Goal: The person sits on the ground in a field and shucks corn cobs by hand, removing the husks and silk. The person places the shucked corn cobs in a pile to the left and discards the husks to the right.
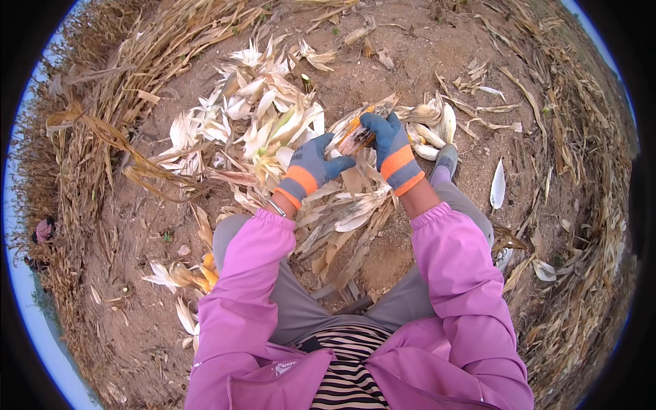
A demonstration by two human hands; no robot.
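An ear of corn (353, 130) with its husk partly peeled back is held up between my two gloved hands. Orange kernels show along it, and a dark, mouldy-looking patch marks its lower side. My right hand (387, 138) grips the ear near its upper end. At the lower end, my left hand (319, 163) has its fingers around the loosened husk. Both hands wear grey-blue work gloves with orange cuffs. Dry husks (353, 210) lie on the ground just below the hands, between my knees.
A pile of pale husks (266, 113) spreads to the left. More husked pieces (430, 128) lie by my shoe (447, 158). Bare orange ears (206, 274) rest beside my left knee. Dry stalks (154, 46) line both sides of the soil. A person (43, 230) is at the far left edge.
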